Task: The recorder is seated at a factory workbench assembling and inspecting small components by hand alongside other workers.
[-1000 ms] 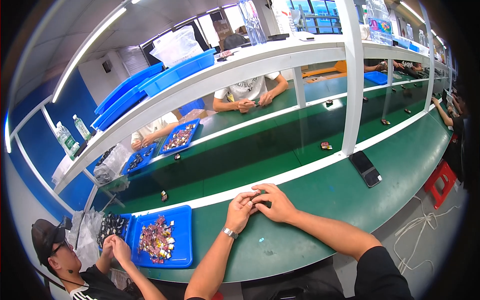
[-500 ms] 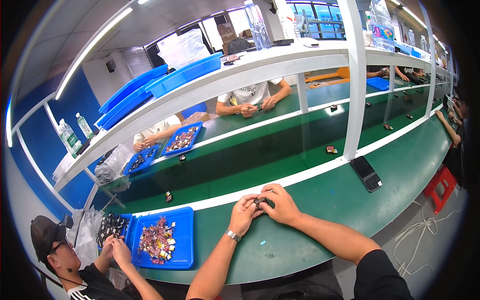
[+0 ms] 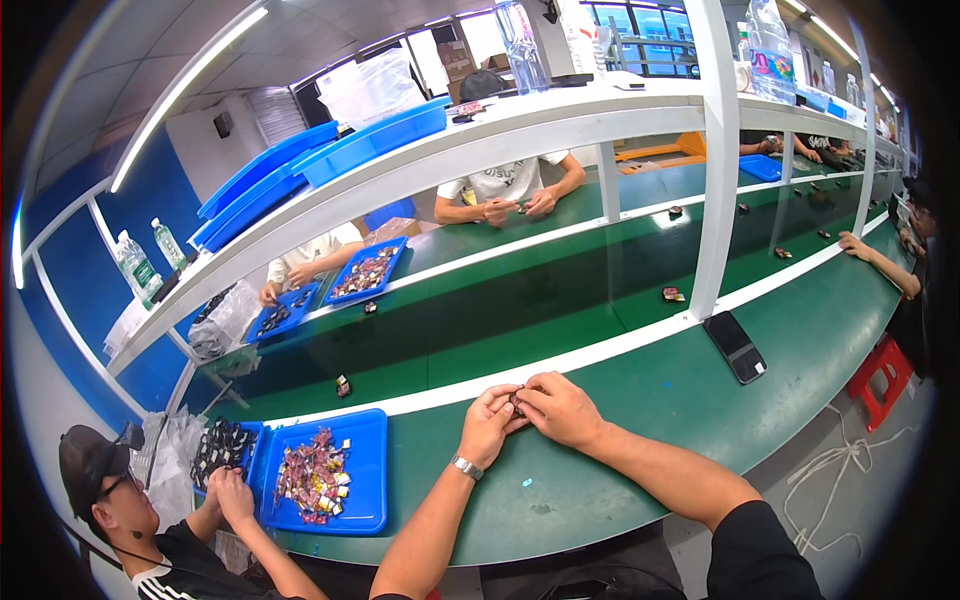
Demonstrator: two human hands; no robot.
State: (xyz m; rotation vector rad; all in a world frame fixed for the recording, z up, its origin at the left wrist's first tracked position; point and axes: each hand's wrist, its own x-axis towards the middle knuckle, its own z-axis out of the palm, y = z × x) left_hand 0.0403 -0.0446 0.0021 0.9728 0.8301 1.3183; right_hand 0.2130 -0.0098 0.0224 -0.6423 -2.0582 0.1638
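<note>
Both my hands meet over the green bench, close to the white rail. My left hand (image 3: pixel 486 428), with a metal watch on its wrist, is closed around a small dark part (image 3: pixel 516 402). The fingers of my right hand (image 3: pixel 565 412) are pinched onto the same part from the other side. Most of it is hidden by my fingers, so its exact kind does not show. To the left of my forearm lies a blue tray (image 3: pixel 376 470) heaped with small red, white and yellow pieces (image 3: pixel 312 478).
A black phone (image 3: pixel 734 347) lies at right by a white post (image 3: pixel 716 170). Beyond the rail, a green conveyor belt (image 3: pixel 480 350) carries scattered small parts. At left, a co-worker (image 3: pixel 110 500) works beside a tray of black parts (image 3: pixel 222 448). A red stool (image 3: pixel 882 382) stands right.
My right fingers have shifted and now cover more of the small dark part. The loose parts on the belt appear slightly farther right. A co-worker's hand at far right has moved toward the rail.
</note>
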